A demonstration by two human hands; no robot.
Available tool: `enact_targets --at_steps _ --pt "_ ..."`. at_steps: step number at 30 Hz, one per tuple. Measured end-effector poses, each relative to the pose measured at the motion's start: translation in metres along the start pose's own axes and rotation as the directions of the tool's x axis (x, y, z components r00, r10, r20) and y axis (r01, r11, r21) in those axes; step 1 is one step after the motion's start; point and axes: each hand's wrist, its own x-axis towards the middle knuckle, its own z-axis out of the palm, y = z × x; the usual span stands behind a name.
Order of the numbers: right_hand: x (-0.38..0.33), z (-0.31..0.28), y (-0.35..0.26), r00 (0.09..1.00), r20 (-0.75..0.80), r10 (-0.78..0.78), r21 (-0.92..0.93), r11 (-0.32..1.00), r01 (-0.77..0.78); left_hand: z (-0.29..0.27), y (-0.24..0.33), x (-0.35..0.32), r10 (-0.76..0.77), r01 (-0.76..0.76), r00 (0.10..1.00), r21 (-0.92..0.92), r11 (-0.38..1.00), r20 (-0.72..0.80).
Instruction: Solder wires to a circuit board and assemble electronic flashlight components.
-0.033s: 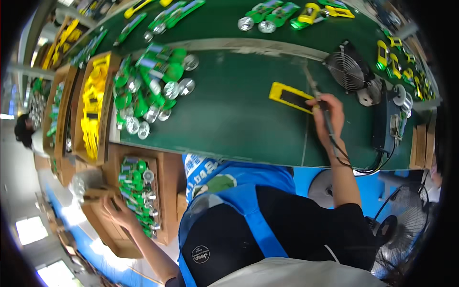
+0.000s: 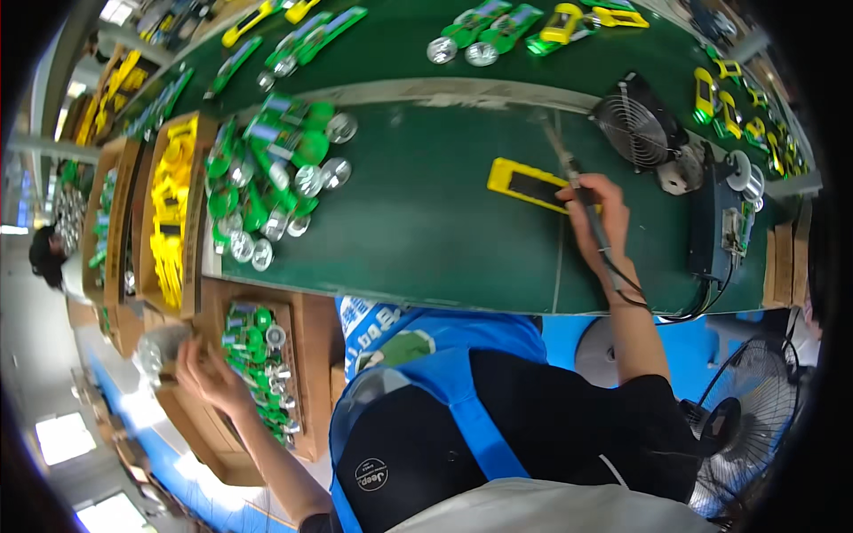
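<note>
My right hand (image 2: pixel 600 218) is closed round a soldering iron (image 2: pixel 588 202), whose tip points away from me over the green bench. Beneath and beside its fingers lies a yellow rectangular frame with a dark panel (image 2: pixel 524 185); whether the fingers touch it I cannot tell. Off the bench's near left side, my left hand (image 2: pixel 211 377) hovers over an open cardboard box (image 2: pixel 200 435), fingers apart and holding nothing visible. Crumpled clear plastic (image 2: pixel 162 348) is beside its fingertips. A carton of green parts with silvery round ends (image 2: pixel 262 355) stands just right of that hand.
Green lamp-like parts (image 2: pixel 275 169) are heaped on the bench's left, beside a box of yellow parts (image 2: pixel 174 213). A small fan (image 2: pixel 633 129), a solder spool (image 2: pixel 745 178) and a dark soldering station (image 2: pixel 711 222) stand at right. More assemblies (image 2: pixel 484 31) lie along the far strip.
My left hand has moved up and slightly away from me, toward the crumpled plastic. The right hand keeps hold of the soldering iron. The whole view has shifted a little.
</note>
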Motion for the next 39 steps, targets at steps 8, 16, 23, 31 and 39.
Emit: enact_targets --at_steps 8,16,23,31,39 --pt "0.003 -0.003 0.0 0.999 -0.046 0.018 -0.037 0.999 -0.019 0.204 0.382 0.253 0.743 -0.671 0.653 -0.568 0.476 -0.149" --pt "0.004 -0.011 0.006 0.997 -0.071 0.019 0.0 1.0 -0.019 0.276 0.506 0.243 0.866 -0.84 0.492 -0.209 0.5 0.094" --pt "-0.002 -0.003 0.011 0.996 -0.091 0.019 0.067 0.998 -0.013 0.228 0.438 0.247 0.773 -0.509 0.297 -0.592 0.625 0.561" --pt "0.016 0.021 0.02 0.972 -0.121 0.2 0.067 0.979 -0.193 0.111 0.285 0.159 0.694 0.632 0.328 -0.695 0.344 0.641" --pt "0.015 -0.025 -0.017 0.955 -0.278 -0.099 -0.118 0.991 0.068 0.096 0.293 0.076 0.782 0.809 0.215 -0.555 0.194 0.586"
